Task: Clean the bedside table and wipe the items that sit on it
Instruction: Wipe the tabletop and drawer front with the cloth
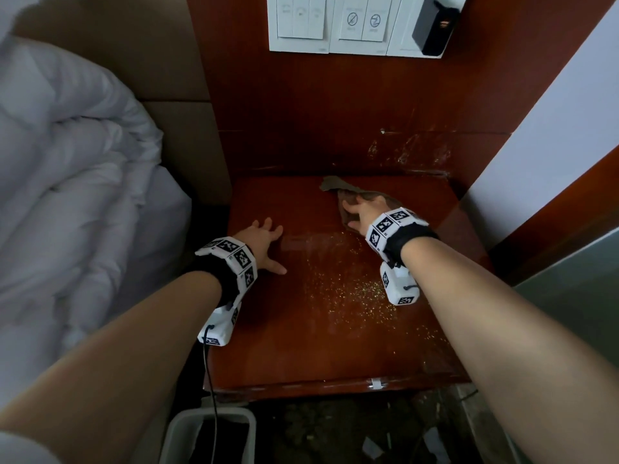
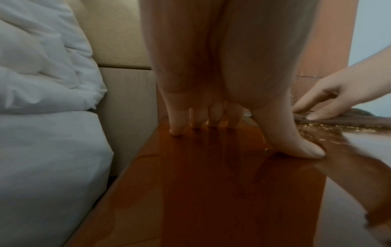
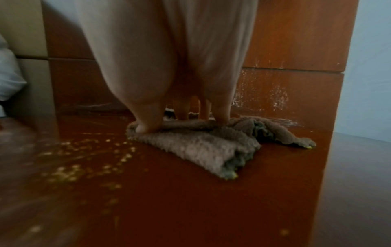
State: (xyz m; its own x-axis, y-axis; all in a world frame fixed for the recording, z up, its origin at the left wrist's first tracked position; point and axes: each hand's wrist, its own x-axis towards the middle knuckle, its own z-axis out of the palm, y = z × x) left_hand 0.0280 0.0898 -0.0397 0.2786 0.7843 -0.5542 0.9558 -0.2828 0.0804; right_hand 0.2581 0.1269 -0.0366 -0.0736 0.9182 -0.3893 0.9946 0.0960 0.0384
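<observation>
The red-brown bedside table (image 1: 284,346) fills the middle of the head view. My left hand (image 1: 264,244) lies flat on its left part, fingers spread and straight, thumb out to the side (image 2: 243,133). At the back right my right hand (image 1: 363,211) presses a crumpled grey-brown cloth (image 1: 335,184) onto the tabletop with straight fingers. In the right wrist view the thumb and fingers (image 3: 180,123) stand on the cloth (image 3: 201,147), which is folded and bunched. Yellowish crumbs (image 1: 348,289) are scattered over the middle of the table, between the hands (image 3: 84,158).
A bed with a white duvet (image 1: 67,179) and a tan headboard (image 1: 187,145) borders the table's left side. The wooden back panel (image 1: 408,152) is scuffed white. Above it are a switch panel (image 1: 335,25) and a black adapter (image 1: 432,28). A bin (image 1: 207,430) stands below the front edge.
</observation>
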